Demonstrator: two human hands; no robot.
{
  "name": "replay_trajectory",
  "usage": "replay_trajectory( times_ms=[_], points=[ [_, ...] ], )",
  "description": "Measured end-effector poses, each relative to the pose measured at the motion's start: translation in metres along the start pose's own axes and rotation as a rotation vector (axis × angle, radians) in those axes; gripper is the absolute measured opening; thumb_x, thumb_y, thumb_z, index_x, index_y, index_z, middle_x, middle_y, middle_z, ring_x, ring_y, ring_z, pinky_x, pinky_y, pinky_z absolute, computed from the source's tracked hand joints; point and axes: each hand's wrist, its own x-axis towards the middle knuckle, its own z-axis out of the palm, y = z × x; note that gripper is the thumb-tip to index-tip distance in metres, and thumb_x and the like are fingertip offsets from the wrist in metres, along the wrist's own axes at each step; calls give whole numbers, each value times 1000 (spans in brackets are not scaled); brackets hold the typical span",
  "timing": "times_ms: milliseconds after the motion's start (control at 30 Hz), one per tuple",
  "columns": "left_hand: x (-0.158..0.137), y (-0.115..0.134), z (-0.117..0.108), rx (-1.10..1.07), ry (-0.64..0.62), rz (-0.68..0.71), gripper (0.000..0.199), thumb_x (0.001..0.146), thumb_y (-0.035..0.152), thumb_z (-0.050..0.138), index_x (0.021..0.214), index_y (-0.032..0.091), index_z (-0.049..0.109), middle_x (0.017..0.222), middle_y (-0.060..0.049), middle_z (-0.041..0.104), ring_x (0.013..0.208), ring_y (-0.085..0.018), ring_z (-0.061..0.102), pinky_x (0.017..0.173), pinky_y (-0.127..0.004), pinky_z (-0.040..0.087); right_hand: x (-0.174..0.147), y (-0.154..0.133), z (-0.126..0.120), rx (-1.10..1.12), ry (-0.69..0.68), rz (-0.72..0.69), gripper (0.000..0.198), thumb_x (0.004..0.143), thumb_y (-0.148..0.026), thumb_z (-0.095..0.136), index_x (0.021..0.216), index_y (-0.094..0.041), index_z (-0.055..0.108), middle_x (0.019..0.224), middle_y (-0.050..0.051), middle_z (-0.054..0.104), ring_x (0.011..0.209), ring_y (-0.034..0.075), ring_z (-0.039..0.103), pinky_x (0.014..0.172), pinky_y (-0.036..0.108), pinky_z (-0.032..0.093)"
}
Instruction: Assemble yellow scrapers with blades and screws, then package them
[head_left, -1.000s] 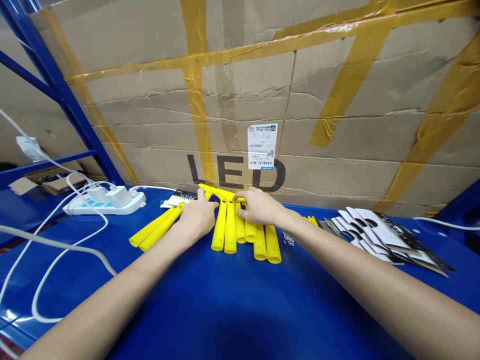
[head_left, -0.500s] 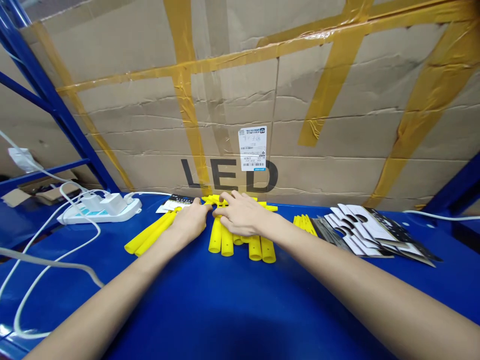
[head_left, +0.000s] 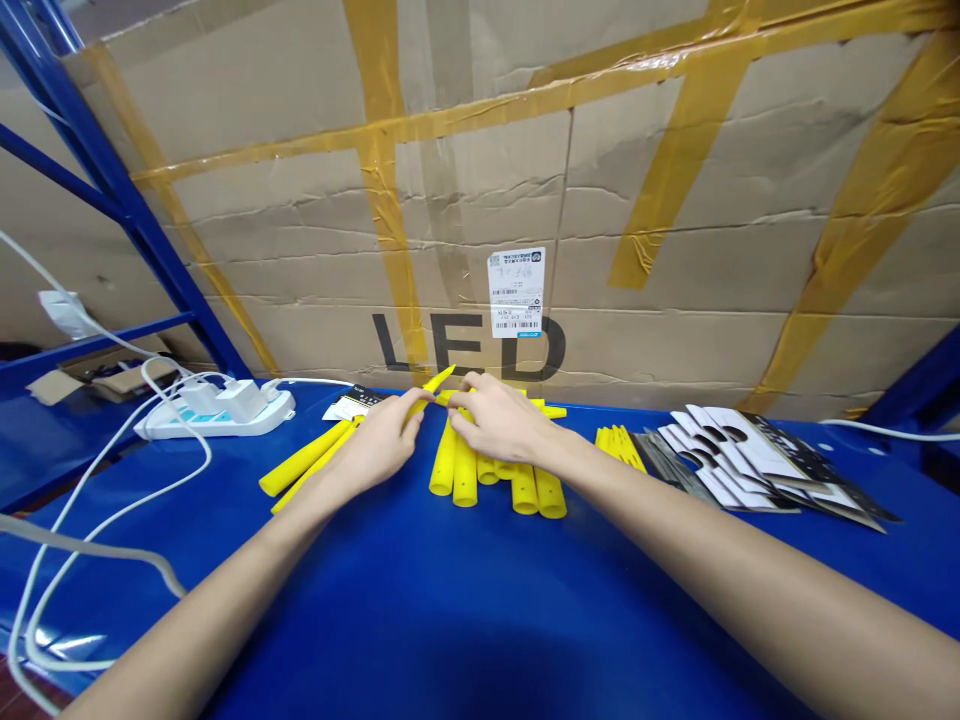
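Yellow tubes (head_left: 487, 475) at table (head_left: 420, 620) far edge | left hand (head_left: 379, 445) pinches one tip (head_left: 435, 382) | right hand (head_left: 499, 425) spread, pressing row | best lift slowly, keep row pinned.

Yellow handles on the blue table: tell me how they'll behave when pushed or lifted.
The yellow handles look like round, hollow plastic tubes, so they are probably light and stiff. Being round, loose ones may roll sideways on the glossy blue table. The left hand already tips one thin yellow piece upward, suggesting little weight.
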Motion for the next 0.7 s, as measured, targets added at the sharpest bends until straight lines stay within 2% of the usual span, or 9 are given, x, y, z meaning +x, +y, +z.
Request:
replay_trajectory(
  times_ms=[100, 267, 367, 567, 700],
  points=[
    [1, 5, 13, -76, -3, -2, 38, 98, 26, 34, 129, 20, 54, 125, -12, 66, 118, -26, 61, 102, -43, 48, -8, 5, -9, 74, 110, 86, 37, 101, -29, 35, 101, -16, 70, 102, 10, 64, 92, 21, 60, 77, 33, 43],
    [1, 2, 24, -113, -1, 8, 39, 100, 27, 33, 136, 20, 46, 131, -13, 62, 123, -24, 58, 106, -44, 45, -27, 19, -21, 276, 254, 189, 32, 97, -28, 44, 76, -16, 66, 78, 6, 66, 74, 17, 57, 64, 30, 35],
    [2, 0, 29, -149, 30, 20, 41, 101, 28, 32, 139, 19, 44, 133, -13, 61, 123, -24, 57, 108, -45, 43, -36, 23, -23, 340, 272, 196, 31, 95, -26, 46, 74, -16, 66, 80, 6, 69, 75, 17, 58, 65, 31, 36],
    [5, 0, 38, -244, 87, -19, 42, 102, 30, 31, 141, 18, 41, 138, -14, 58, 127, -23, 55, 110, -44, 41, -38, 17, -22, 385, 239, 202, 28, 95, -26, 48, 84, -15, 71, 91, 7, 73, 81, 18, 62, 68, 31, 39],
    [3, 6, 35, -262, 112, -38, 41, 102, 31, 33, 141, 19, 41, 136, -13, 59, 121, -24, 59, 105, -45, 45, -39, 12, -22, 378, 248, 182, 28, 95, -25, 49, 77, -16, 68, 82, 5, 71, 74, 16, 59, 65, 30, 38]
  ],
)
